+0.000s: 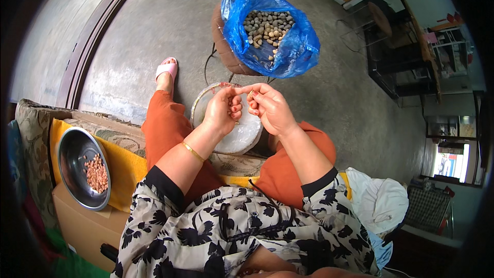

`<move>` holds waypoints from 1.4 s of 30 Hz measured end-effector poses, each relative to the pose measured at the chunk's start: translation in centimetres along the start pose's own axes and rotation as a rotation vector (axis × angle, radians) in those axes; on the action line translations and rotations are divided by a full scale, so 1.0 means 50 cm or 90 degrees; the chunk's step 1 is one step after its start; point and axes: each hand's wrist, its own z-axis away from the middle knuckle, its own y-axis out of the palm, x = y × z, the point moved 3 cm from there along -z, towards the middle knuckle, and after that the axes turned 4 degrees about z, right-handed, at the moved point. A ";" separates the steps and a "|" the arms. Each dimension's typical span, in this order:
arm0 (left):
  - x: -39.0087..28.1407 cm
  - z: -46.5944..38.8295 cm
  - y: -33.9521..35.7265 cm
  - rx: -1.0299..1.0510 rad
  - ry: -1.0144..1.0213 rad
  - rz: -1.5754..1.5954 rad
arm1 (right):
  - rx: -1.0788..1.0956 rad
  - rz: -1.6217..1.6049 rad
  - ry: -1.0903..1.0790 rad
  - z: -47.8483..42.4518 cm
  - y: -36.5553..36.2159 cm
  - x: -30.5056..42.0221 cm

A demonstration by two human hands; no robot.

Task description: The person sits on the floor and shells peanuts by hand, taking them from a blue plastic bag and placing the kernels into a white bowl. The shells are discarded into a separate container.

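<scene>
My left hand (pixel 224 111) and my right hand (pixel 270 109) meet at the fingertips above a round, plastic-lined container (pixel 243 137) between my knees. The right thumb and index finger pinch a small pale peanut shell (pixel 251 94). The fingers of my left hand are curled in; whether they hold something is hidden. Beyond my hands, a blue plastic bag (pixel 301 52) of unshelled peanuts (pixel 266 25) lies open on a brown cushioned stool (pixel 224 52). Far to the left, a steel bowl (pixel 73 162) holds shelled pinkish peanuts (pixel 97 173).
The bowl stands on a yellow cloth (pixel 125 162) on the patterned sofa, near a cardboard box (pixel 85 224). White cloth (pixel 376 200) is heaped at my right. A wooden table (pixel 422 50) stands at the right, and a door track (pixel 100 27) crosses the floor at the left.
</scene>
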 end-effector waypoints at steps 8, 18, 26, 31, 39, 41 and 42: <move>0.019 -0.005 0.015 0.018 0.021 0.112 | -0.019 0.522 -0.295 0.007 0.027 0.007; -0.014 0.033 -0.045 0.092 0.083 0.150 | -0.054 0.592 -0.319 0.017 0.024 0.007; -0.173 0.260 -0.081 0.001 0.406 0.222 | -0.011 0.958 -0.341 0.019 -0.041 -0.078; -0.306 0.486 -0.210 -0.093 0.625 0.091 | -0.139 0.698 -0.332 0.121 -0.055 0.045; -0.389 0.716 -0.407 -0.473 0.766 -0.061 | -0.577 0.253 -0.095 0.345 -0.378 0.026; -0.393 0.727 -0.421 -0.506 0.805 -0.116 | -0.634 0.115 -0.001 0.370 -0.500 -0.064; -0.393 0.729 -0.424 -0.522 0.811 -0.139 | -0.625 0.066 0.053 0.383 -0.520 -0.106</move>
